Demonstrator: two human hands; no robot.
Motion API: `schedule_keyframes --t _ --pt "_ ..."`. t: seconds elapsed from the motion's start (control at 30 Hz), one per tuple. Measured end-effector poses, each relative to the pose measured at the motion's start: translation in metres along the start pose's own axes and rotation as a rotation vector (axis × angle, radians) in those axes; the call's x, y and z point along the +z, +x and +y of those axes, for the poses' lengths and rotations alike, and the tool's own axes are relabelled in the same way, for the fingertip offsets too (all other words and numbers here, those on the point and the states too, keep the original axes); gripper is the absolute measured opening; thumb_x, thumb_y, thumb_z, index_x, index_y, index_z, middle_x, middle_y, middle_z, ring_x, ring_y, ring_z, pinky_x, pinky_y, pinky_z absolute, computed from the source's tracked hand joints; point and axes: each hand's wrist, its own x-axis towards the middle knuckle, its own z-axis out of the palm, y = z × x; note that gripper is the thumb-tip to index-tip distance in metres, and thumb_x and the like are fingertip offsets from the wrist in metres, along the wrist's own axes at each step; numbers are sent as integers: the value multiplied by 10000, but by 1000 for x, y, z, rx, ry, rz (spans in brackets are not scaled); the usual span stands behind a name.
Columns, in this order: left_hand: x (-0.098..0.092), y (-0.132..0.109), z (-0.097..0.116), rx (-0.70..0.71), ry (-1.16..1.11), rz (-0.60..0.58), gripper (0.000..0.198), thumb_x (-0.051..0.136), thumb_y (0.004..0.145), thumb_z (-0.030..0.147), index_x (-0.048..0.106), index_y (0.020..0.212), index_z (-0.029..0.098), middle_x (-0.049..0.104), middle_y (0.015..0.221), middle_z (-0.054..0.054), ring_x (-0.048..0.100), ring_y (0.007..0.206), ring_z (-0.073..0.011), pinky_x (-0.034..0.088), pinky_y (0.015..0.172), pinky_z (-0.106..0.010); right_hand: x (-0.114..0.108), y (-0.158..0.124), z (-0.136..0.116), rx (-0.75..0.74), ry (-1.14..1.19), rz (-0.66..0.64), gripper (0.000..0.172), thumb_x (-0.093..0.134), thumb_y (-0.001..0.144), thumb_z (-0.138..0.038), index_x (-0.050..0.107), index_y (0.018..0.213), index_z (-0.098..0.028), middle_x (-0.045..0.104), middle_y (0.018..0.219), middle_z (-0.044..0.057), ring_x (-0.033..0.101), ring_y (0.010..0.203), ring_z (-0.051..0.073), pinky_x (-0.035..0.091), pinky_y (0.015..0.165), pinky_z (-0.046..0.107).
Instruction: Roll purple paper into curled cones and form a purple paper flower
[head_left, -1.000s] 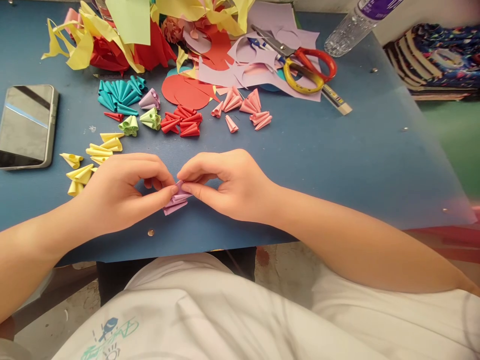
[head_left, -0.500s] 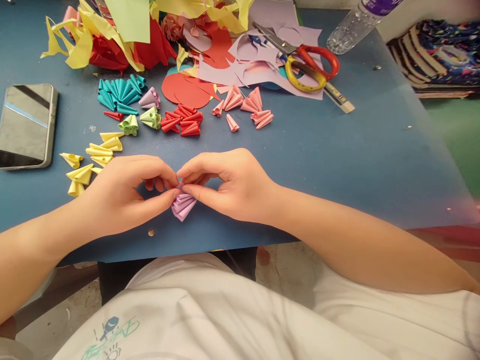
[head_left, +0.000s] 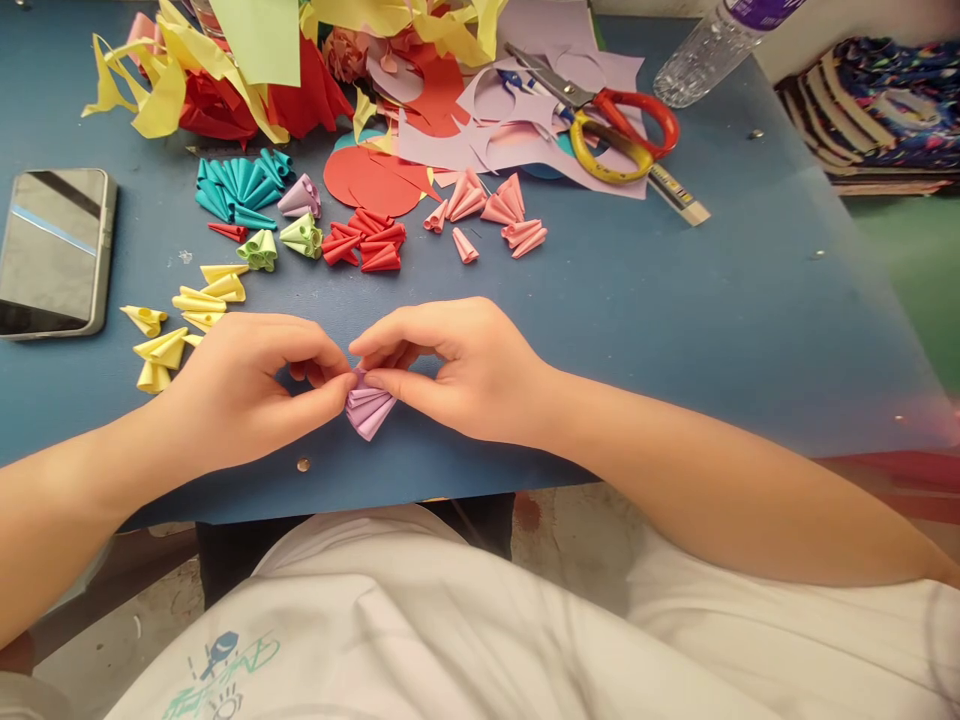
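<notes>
Both my hands meet over the front of the blue table (head_left: 675, 320). My left hand (head_left: 244, 385) and my right hand (head_left: 457, 365) pinch the narrow end of a small lilac paper cone bundle (head_left: 369, 410) between thumbs and forefingers. The bundle fans out toward me. Groups of rolled paper cones lie beyond my hands: yellow cones (head_left: 180, 320) by my left hand, teal cones (head_left: 236, 190), light green cones (head_left: 289, 242), red cones (head_left: 367, 245) and pink cones (head_left: 487, 215).
A phone (head_left: 54, 250) lies at the left edge. Paper scraps (head_left: 300, 70) pile up at the back, with red-and-yellow scissors (head_left: 607, 125) on lilac offcuts (head_left: 525, 130). A clear plastic bottle (head_left: 705, 50) lies at the back right. A patterned bag (head_left: 877, 110) sits beyond the table.
The lilac bundle has turned in my fingers, from lying flat and pointing left to fanning out toward me. My hands have stayed in place.
</notes>
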Motion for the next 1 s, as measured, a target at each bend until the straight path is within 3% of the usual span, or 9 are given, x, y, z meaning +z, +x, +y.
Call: schedule_keyframes --t 0.23,0.4,0.67,1.0 --pt "3 -1 -2 44 -59 5 110 704 968 284 743 874 240 738 768 -27 663 693 -175 531 665 -307 2 1 -3 35 8 40 129 726 917 -79 791 999 -155 824 916 12 757 796 110 648 775 227" --pt "5 -1 -4 100 -65 47 147 701 987 273 764 864 222 729 747 5 625 650 -129 484 626 -260 -1 2 -3 40 -11 20 94 729 942 -113 787 1002 -157 829 924 14 758 802 115 642 780 233" --pt "4 -3 0 22 14 76 264 625 1020 389 785 887 227 739 750 -19 629 671 -168 504 672 -275 -7 3 -3 -35 -94 -30 101 710 999 -134 806 1009 -164 850 935 10 778 827 112 610 803 220" --pt "1 -3 3 -22 -25 83 248 661 1022 382 817 923 217 761 764 -12 625 654 -154 508 660 -259 -6 4 -5 110 101 -13 46 766 951 -159 810 959 -148 840 891 20 786 801 123 645 780 232"
